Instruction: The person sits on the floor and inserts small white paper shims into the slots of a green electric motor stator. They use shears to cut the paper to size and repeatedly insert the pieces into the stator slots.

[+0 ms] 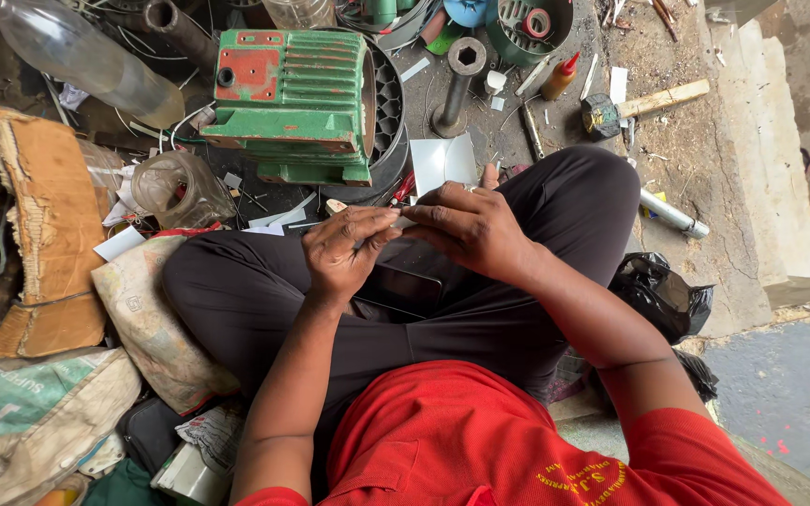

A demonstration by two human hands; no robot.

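Head view, near to far. Red shirt (461,450) at the bottom edge, black trousers (264,290) on crossed legs filling the middle. Above the lap, both hands together: left hand (344,248) with fingers curled in, pinching one end of a thin pale strip (405,222); right hand (471,225) closed over the other end, thumb and fingertips pressed on it. Strip itself mostly hidden between the fingers, so material hard to tell. A dark flat slab (396,286) resting on the thigh just under the hands.

For doing this well, as a judgement: keep the strip taut between the two pinches, work close to the lap so nothing drops into the clutter, move only fingertips.

Farther out, on the floor (705,159): a white sheet (444,161) just beyond the knees, a green finned motor casing (297,94) with a red plate, a steel socket wrench (457,84) standing upright, a clear plastic bottle (77,56) top left, torn cardboard (44,215) on the left, a black bag (663,295) beside the right knee.
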